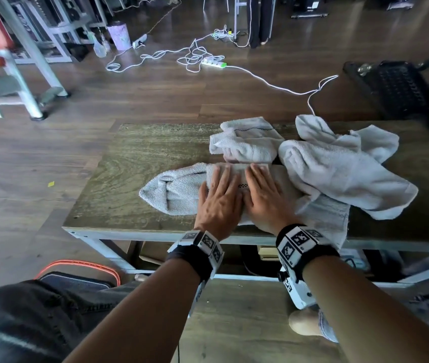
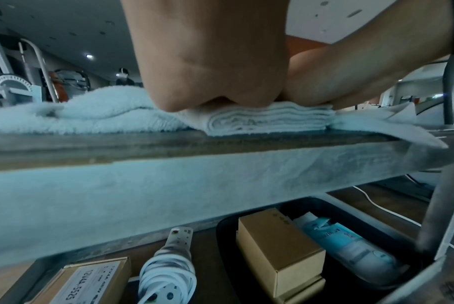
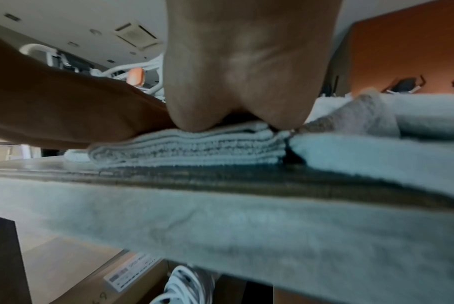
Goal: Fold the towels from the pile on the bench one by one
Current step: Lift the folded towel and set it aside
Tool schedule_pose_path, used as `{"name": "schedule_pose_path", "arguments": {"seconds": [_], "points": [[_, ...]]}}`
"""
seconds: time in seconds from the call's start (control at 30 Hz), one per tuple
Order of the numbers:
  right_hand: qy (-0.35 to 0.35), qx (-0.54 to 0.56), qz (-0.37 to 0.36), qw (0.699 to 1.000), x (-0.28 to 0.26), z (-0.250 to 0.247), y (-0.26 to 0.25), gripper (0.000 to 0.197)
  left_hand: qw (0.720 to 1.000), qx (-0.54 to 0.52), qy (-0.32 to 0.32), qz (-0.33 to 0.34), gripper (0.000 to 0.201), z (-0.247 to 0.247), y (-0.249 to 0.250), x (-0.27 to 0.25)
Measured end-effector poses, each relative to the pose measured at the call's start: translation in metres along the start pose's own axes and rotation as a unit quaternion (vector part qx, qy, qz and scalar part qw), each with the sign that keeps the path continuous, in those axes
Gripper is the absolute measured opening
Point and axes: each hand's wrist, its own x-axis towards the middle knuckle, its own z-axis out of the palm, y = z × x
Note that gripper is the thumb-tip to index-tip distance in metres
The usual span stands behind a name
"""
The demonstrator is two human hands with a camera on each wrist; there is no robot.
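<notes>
A folded white towel [image 1: 242,179] lies near the front edge of the wooden bench [image 1: 134,158]. Both hands press flat on it, side by side: my left hand [image 1: 221,195] on its left half, my right hand [image 1: 263,195] on its right half, fingers straight and pointing away from me. The wrist views show the folded towel's stacked layers [image 2: 267,121] [image 3: 189,148] under the heel of each palm. A rumpled towel [image 1: 174,189] sticks out to the left from under it. A loose towel pile [image 1: 339,169] lies to the right.
Another bunched towel [image 1: 244,142] sits behind the hands. One towel edge [image 1: 331,221] hangs over the bench front. Boxes [image 2: 278,246] and a coiled power strip [image 2: 169,273] sit under the bench. White cables [image 1: 195,56] trail on the floor beyond. Bare bench top lies to the left.
</notes>
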Motion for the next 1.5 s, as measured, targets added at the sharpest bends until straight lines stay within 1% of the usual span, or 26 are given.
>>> {"name": "schedule_pose_path", "arguments": {"seconds": [0.1, 0.2, 0.27, 0.43, 0.57, 0.63, 0.7, 0.83, 0.87, 0.93, 1.0, 1.03, 1.1, 1.17, 1.23, 1.37, 1.4, 1.47, 1.5], "points": [[0.013, -0.025, 0.01, 1.0, -0.005, 0.007, 0.005, 0.068, 1.0, 0.0, -0.007, 0.007, 0.055, 0.006, -0.005, -0.002], [0.007, -0.022, 0.02, 1.0, -0.005, 0.008, 0.006, 0.066, 1.0, -0.005, 0.003, 0.015, 0.055, 0.005, -0.007, -0.002], [0.014, -0.021, 0.026, 0.999, -0.005, 0.008, 0.004, 0.065, 1.0, -0.003, 0.011, 0.018, 0.054, 0.006, -0.008, -0.003], [0.017, -0.021, 0.041, 0.999, -0.008, 0.008, 0.002, 0.064, 1.0, 0.008, 0.004, 0.028, 0.055, 0.005, -0.014, -0.005], [0.009, -0.025, 0.102, 0.994, -0.01, 0.006, -0.006, 0.072, 1.0, 0.006, -0.003, 0.023, 0.055, -0.001, -0.017, -0.01], [0.0, -0.028, 0.113, 0.993, -0.01, 0.004, -0.008, 0.077, 1.0, 0.0, -0.007, 0.025, 0.055, -0.003, -0.018, -0.012], [-0.01, -0.028, 0.118, 0.993, -0.009, 0.003, -0.009, 0.076, 1.0, 0.007, -0.007, 0.03, 0.054, -0.005, -0.019, -0.012], [-0.031, -0.008, 0.139, 0.99, -0.008, 0.001, -0.01, 0.068, 0.999, 0.019, 0.033, 0.034, 0.046, -0.017, -0.021, -0.005], [-0.034, -0.001, 0.143, 0.989, -0.007, 0.0, -0.011, 0.067, 0.998, 0.033, 0.047, 0.025, 0.046, -0.02, -0.02, -0.003], [-0.043, 0.014, 0.15, 0.988, -0.006, -0.001, -0.011, 0.067, 0.996, 0.037, 0.076, -0.02, 0.051, -0.025, -0.016, 0.0], [-0.057, 0.025, 0.157, 0.986, -0.005, -0.002, -0.011, 0.067, 0.992, -0.012, 0.101, -0.08, 0.046, -0.03, -0.009, 0.002], [-0.064, 0.026, 0.16, 0.985, -0.004, -0.002, -0.01, 0.067, 0.987, -0.051, 0.1, -0.114, 0.043, -0.032, -0.007, 0.003], [-0.076, 0.026, 0.163, 0.983, -0.003, -0.003, -0.009, 0.068, 0.976, -0.121, 0.055, -0.171, 0.041, -0.032, -0.004, 0.006], [-0.089, 0.029, 0.166, 0.982, -0.003, -0.005, -0.011, 0.069, 0.962, -0.171, 0.016, -0.214, 0.042, -0.033, -0.004, 0.013], [-0.097, 0.035, 0.168, 0.98, -0.002, -0.008, -0.012, 0.068, 0.951, -0.194, 0.015, -0.242, 0.04, -0.036, -0.004, 0.019], [-0.118, 0.079, 0.178, 0.974, 0.001, -0.019, -0.013, 0.07, 0.949, -0.224, -0.013, -0.223, 0.022, -0.053, 0.005, 0.024], [-0.113, 0.09, 0.18, 0.973, 0.002, -0.025, -0.015, 0.07, 0.946, -0.239, -0.016, -0.218, 0.019, -0.058, 0.008, 0.023], [-0.076, 0.099, 0.176, 0.976, 0.006, -0.042, -0.019, 0.069, 0.943, -0.272, -0.012, -0.191, 0.01, -0.069, 0.015, 0.022], [-0.056, 0.106, 0.175, 0.977, 0.008, -0.051, -0.021, 0.069, 0.939, -0.298, -0.009, -0.173, 0.009, -0.075, 0.019, 0.021]]}}
